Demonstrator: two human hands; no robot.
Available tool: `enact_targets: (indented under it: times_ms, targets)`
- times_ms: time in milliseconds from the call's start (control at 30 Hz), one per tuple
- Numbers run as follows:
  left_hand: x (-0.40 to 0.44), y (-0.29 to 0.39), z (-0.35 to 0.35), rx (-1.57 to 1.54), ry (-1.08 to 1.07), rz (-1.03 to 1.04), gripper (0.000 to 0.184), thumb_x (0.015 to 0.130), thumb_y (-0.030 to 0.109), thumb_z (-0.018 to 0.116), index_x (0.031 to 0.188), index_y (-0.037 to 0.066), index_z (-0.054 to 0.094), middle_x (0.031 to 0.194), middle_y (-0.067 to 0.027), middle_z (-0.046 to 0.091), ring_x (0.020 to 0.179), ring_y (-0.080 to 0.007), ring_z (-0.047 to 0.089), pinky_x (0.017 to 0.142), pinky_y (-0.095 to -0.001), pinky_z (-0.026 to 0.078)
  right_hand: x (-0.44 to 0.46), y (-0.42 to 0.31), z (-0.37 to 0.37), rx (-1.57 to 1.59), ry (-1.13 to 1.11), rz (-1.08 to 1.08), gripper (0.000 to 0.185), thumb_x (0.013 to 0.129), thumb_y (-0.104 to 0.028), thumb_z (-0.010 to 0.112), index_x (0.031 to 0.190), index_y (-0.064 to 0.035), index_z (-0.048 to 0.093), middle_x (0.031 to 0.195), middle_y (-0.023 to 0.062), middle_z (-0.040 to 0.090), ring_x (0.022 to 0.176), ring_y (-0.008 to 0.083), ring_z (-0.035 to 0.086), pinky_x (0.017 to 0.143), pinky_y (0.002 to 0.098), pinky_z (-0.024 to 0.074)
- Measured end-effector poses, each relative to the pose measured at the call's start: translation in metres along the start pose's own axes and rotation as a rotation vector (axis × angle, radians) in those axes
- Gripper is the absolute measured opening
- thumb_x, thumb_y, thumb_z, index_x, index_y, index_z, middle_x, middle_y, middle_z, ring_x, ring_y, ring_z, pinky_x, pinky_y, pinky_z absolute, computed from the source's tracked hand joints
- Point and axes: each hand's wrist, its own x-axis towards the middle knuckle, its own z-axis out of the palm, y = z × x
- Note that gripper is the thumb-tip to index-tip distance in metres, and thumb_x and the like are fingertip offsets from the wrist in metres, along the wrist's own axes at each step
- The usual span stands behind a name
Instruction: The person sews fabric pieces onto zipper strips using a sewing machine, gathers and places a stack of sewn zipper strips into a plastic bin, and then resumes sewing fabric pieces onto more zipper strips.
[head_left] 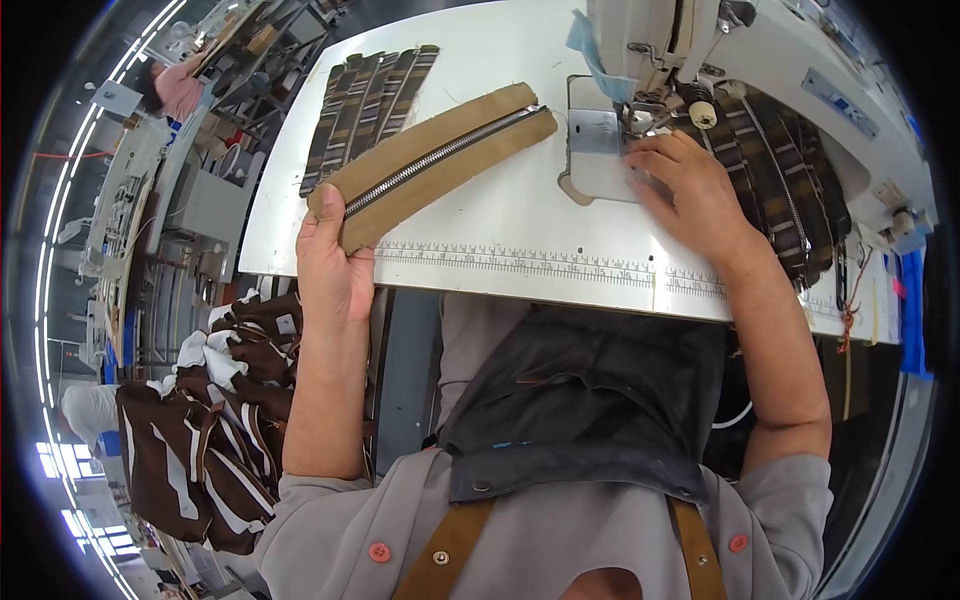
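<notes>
My left hand grips the near left end of a tan fabric strip with a silver metal zipper down its middle, thumb on top. The strip slants across the white table, its far end close to the sewing machine's needle plate. My right hand is over the right side of that plate, fingertips beside the presser foot and needle area. Its fingers and thumb are apart and slightly blurred; I see nothing held between them. The strip's far end lies apart from the right hand.
Striped brown pieces with zippers lie at the table's back left; more striped pieces lie under the machine arm. A ruler scale runs along the front edge. Brown bags are piled at lower left. Another person sits far left.
</notes>
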Motion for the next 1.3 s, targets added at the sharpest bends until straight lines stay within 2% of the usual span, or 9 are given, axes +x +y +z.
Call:
enact_targets:
  times_ms: [267, 400, 667, 1000, 1133, 1200, 1233, 1267, 1300]
  targets:
    - [0.012, 0.005, -0.001, 0.034, -0.050, 0.079, 0.034, 0.104, 0.025, 0.068, 0.125, -0.002, 0.063, 0.122, -0.0139, 0.071, 0.111, -0.0236, 0.072, 0.098, -0.0362, 0.061, 0.001, 0.000, -0.002, -0.009, -0.034, 0.025, 0.020, 0.088, -0.012, 0.075, 0.106, -0.0030, 0.075, 0.114, 0.0097, 0.071, 0.105, 0.0307, 0.066, 0.088, 0.0428, 0.0567]
    - [0.018, 0.007, -0.008, 0.031, -0.047, 0.076, 0.036, 0.105, 0.026, 0.067, 0.127, -0.002, 0.062, 0.123, -0.0139, 0.071, 0.112, -0.0235, 0.071, 0.099, -0.0369, 0.060, 0.002, 0.000, 0.000, -0.016, -0.031, 0.024, 0.021, 0.088, -0.012, 0.075, 0.107, -0.0031, 0.075, 0.113, 0.0097, 0.071, 0.105, 0.0303, 0.066, 0.088, 0.0426, 0.0566]
    - [0.021, 0.004, -0.016, 0.038, -0.195, 0.048, 0.038, 0.106, 0.025, 0.065, 0.132, -0.002, 0.062, 0.127, -0.0138, 0.070, 0.117, -0.0230, 0.069, 0.102, -0.0383, 0.059, 0.001, 0.002, 0.001, -0.016, -0.033, 0.020, 0.021, 0.088, -0.013, 0.075, 0.107, -0.0035, 0.075, 0.112, 0.0097, 0.071, 0.105, 0.0298, 0.066, 0.088, 0.0426, 0.0569]
    - [0.027, -0.001, -0.019, 0.033, -0.220, 0.040, 0.038, 0.106, 0.025, 0.065, 0.132, -0.002, 0.062, 0.129, -0.0144, 0.070, 0.119, -0.0237, 0.068, 0.105, -0.0407, 0.058, 0.000, 0.003, 0.001, 0.014, -0.024, 0.040, 0.018, 0.090, -0.014, 0.075, 0.105, -0.0040, 0.078, 0.112, 0.0092, 0.071, 0.107, 0.0300, 0.067, 0.091, 0.0426, 0.0569]
    - [0.022, 0.003, -0.010, 0.030, -0.191, 0.061, 0.037, 0.104, 0.024, 0.068, 0.126, -0.006, 0.065, 0.127, -0.0173, 0.070, 0.117, -0.0250, 0.070, 0.105, -0.0391, 0.057, 0.000, 0.003, 0.002, 0.011, -0.004, 0.033, 0.035, 0.086, -0.012, 0.077, 0.120, -0.0066, 0.072, 0.120, 0.0104, 0.069, 0.111, 0.0313, 0.067, 0.093, 0.0434, 0.0566]
    - [0.005, 0.011, 0.005, 0.406, -0.324, 0.299, 0.043, 0.104, 0.028, 0.068, 0.125, -0.009, 0.065, 0.127, -0.0204, 0.071, 0.118, -0.0264, 0.069, 0.109, -0.0402, 0.053, 0.001, -0.001, 0.002, 0.017, 0.046, 0.046, 0.042, 0.085, -0.012, 0.078, 0.126, -0.0079, 0.069, 0.123, 0.0111, 0.068, 0.113, 0.0319, 0.067, 0.093, 0.0438, 0.0565]
    - [-0.012, 0.021, 0.028, 0.637, -0.358, 0.387, 0.046, 0.105, 0.031, 0.066, 0.121, -0.013, 0.066, 0.120, -0.0232, 0.075, 0.114, -0.0280, 0.072, 0.106, -0.0409, 0.053, 0.002, -0.002, 0.000, 0.057, 0.060, 0.023, 0.050, 0.083, -0.011, 0.079, 0.131, -0.0090, 0.066, 0.125, 0.0120, 0.067, 0.114, 0.0328, 0.066, 0.093, 0.0442, 0.0565]
    - [-0.030, 0.033, 0.049, 0.908, -0.443, 0.463, 0.036, 0.110, 0.022, 0.056, 0.118, -0.010, 0.070, 0.111, -0.0231, 0.078, 0.107, -0.0287, 0.076, 0.100, -0.0398, 0.057, 0.004, -0.005, -0.001, 0.097, 0.071, 0.003, 0.058, 0.081, -0.011, 0.080, 0.137, -0.0101, 0.063, 0.128, 0.0129, 0.065, 0.115, 0.0337, 0.066, 0.093, 0.0445, 0.0565]
    - [-0.043, 0.038, 0.071, 1.092, -0.594, 0.623, 0.026, 0.107, 0.009, 0.053, 0.119, -0.004, 0.073, 0.107, -0.0203, 0.079, 0.102, -0.0286, 0.078, 0.093, -0.0368, 0.060, 0.007, -0.009, -0.001, 0.132, 0.123, -0.056, 0.041, 0.082, -0.011, 0.078, 0.122, -0.0080, 0.070, 0.118, 0.0108, 0.069, 0.107, 0.0319, 0.069, 0.087, 0.0425, 0.0586]
